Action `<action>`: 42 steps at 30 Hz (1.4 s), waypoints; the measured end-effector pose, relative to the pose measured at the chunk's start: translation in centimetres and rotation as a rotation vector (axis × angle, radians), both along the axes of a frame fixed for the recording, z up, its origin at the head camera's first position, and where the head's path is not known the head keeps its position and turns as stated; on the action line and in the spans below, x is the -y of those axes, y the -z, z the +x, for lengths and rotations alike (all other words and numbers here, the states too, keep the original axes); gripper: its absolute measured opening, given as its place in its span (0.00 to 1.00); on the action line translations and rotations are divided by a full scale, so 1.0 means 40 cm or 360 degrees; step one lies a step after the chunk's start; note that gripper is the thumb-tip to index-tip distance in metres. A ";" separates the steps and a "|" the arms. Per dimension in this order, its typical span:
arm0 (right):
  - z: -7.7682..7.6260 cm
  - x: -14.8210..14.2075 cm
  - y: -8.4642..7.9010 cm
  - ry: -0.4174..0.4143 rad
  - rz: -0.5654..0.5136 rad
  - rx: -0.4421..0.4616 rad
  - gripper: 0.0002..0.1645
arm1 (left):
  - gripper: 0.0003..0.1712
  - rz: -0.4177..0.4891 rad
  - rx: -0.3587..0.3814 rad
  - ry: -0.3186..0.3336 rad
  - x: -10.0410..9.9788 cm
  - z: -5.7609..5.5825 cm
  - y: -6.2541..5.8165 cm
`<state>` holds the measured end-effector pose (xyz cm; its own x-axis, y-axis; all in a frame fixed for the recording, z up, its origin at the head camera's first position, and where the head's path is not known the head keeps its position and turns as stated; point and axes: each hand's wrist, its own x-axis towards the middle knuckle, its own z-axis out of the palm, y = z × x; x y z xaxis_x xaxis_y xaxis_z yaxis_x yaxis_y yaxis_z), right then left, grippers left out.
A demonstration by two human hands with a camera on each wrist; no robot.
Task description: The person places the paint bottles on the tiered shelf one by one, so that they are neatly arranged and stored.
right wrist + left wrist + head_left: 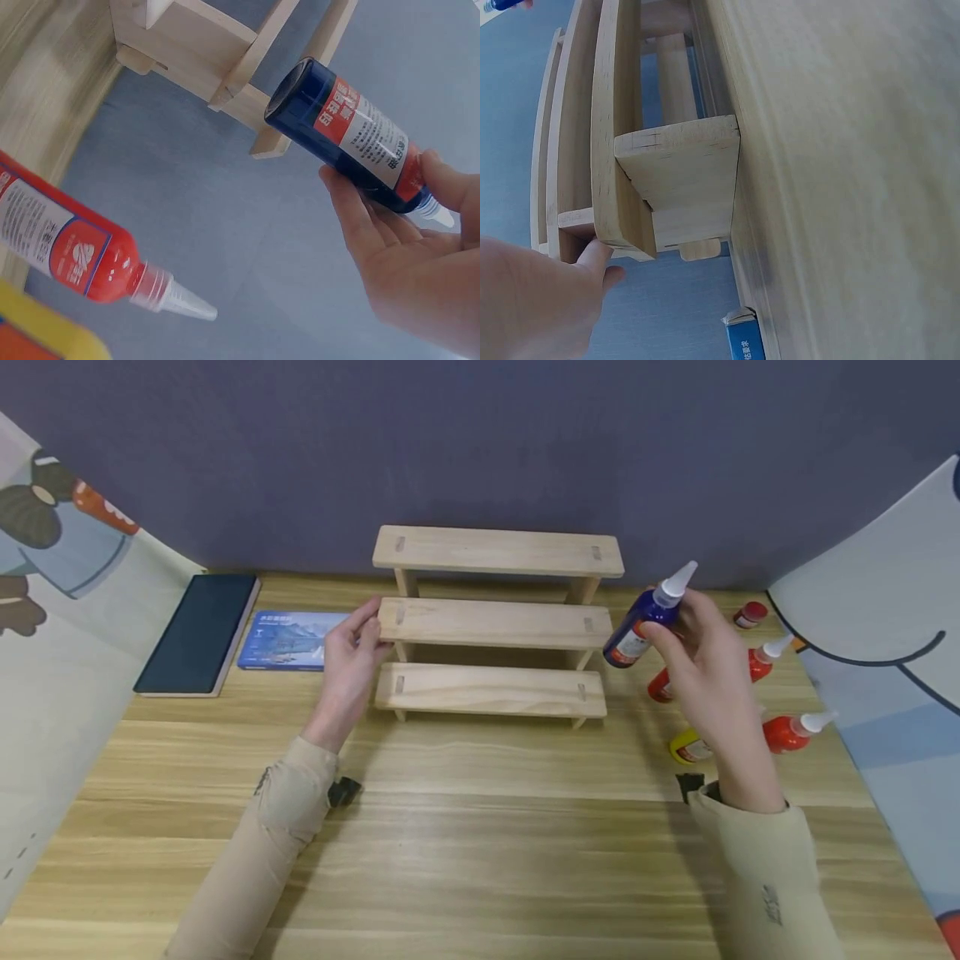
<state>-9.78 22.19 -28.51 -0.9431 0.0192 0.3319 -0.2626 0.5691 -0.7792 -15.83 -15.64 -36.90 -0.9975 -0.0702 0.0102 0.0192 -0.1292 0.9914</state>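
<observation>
A three-tier wooden step rack (495,622) stands on the table against the dark blue wall. My left hand (348,656) holds the left end of its middle tier; the left wrist view shows the thumb at the edge of the rack (682,161). Off the rack's right end, my right hand (716,668) grips a dark blue squeeze bottle (632,631) with a white pointed nozzle. The bottle is raised and tilted, nozzle up and to the right. In the right wrist view the fingers and thumb are around the bottle (360,135) near its nozzle end.
Right of the rack are red squeeze bottles (786,734), one partly behind the right hand, a yellow bottle (690,747) and a small red-capped jar (750,614). On the left lie a dark-covered book (198,631) and a flat blue box (288,639). Printed panels border both sides.
</observation>
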 end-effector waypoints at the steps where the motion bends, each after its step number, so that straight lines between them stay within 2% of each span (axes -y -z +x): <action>1: -0.007 0.001 0.001 -0.0008 -0.0010 0.0008 0.29 | 0.27 0.0002 -0.0001 0.0002 0.000 0.000 0.000; 10: -0.057 0.015 0.006 0.0008 -0.0033 0.0033 0.29 | 0.27 -0.0022 -0.0005 0.0007 -0.002 0.000 0.002; 24: -0.106 0.044 0.001 -0.0016 -0.0074 0.0062 0.30 | 0.27 -0.0022 -0.0008 0.0000 -0.006 0.001 0.004; 32: -0.118 0.052 0.014 -0.0042 -0.0088 0.0082 0.30 | 0.27 -0.0041 -0.0007 0.0001 -0.005 -0.002 0.004; 42: -0.114 0.067 0.019 -0.0057 -0.0132 0.0119 0.33 | 0.27 -0.0049 -0.0010 -0.0015 0.001 0.000 0.005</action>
<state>-14.36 19.49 -29.26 -0.9658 0.0098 0.2591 -0.2207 0.4933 -0.8414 -15.83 -15.68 -37.11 -0.9967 -0.0792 0.0190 0.0268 -0.0984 0.9948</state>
